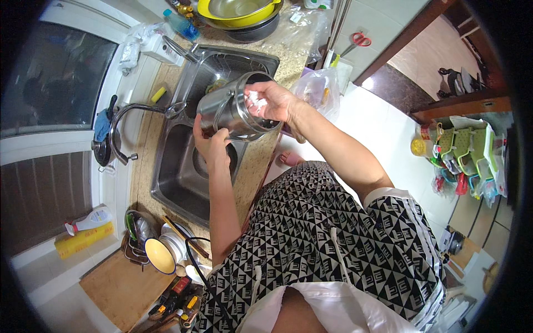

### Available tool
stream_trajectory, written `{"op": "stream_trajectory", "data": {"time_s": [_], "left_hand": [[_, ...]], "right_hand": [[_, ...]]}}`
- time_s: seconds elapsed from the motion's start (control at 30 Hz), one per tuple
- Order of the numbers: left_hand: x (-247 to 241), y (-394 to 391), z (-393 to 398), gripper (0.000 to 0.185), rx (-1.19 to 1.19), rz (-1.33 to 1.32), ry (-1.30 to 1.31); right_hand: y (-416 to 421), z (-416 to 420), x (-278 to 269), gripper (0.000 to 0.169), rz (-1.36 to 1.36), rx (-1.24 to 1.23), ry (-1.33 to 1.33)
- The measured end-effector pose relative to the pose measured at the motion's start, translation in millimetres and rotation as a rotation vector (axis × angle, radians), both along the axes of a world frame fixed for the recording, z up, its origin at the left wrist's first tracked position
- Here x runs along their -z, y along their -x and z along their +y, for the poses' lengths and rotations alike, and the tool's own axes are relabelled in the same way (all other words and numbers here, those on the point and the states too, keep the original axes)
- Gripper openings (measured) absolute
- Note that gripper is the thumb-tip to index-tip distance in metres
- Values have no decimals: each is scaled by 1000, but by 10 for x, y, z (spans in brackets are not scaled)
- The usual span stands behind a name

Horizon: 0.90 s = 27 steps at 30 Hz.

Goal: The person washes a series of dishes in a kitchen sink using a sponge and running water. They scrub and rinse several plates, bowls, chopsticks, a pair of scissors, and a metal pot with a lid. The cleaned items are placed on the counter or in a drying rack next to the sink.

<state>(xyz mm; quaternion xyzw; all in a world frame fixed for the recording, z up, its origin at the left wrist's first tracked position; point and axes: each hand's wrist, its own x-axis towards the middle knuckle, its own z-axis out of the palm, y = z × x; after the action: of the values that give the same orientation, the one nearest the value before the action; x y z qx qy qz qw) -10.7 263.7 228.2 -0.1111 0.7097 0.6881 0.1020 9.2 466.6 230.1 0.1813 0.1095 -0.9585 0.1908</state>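
Observation:
A shiny stainless steel pot (220, 107) is tilted on its side above the divided sink (179, 175), its mouth towards the right. My left hand (212, 147) grips the pot's lower side, the thumb lying along the wall. At the rim, my right hand (270, 100) is cupped with the palm turned up and holds a small heap of white substance (255, 102); I cannot tell if it is powder or foam. Most of the pot's inside is hidden. A curved faucet (120, 120) arches from the window side, its spout beside the sink.
Yellow and dark basins (239, 25) stand beyond the sink, near a blue-capped bottle (181, 25). A yellow sponge (158, 94) lies behind the sink. Stacked bowls (160, 256), chopsticks (187, 237) and a cutting board (120, 287) are at the near left. A plastic bag (318, 91) hangs at right.

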Motion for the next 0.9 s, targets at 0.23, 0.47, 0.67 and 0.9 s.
{"op": "stream_trajectory", "data": {"time_s": [0.23,0.47,0.67,0.9], "left_hand": [[-113,-50,-19,77,-47,-88,-63],[-104,44,-130,80,-33,-131,-94],[-116,47,-422,82,-56,-87,-264],[-89,26,-547,85,139,54,-335]], "right_hand": [[-503,429,50,17,-99,556,-426],[-933,598,1387,28,-214,146,-1643],[-590,235,-148,20,295,295,-1761],[268,-612,-145,26,999,-361,-2265]]}}
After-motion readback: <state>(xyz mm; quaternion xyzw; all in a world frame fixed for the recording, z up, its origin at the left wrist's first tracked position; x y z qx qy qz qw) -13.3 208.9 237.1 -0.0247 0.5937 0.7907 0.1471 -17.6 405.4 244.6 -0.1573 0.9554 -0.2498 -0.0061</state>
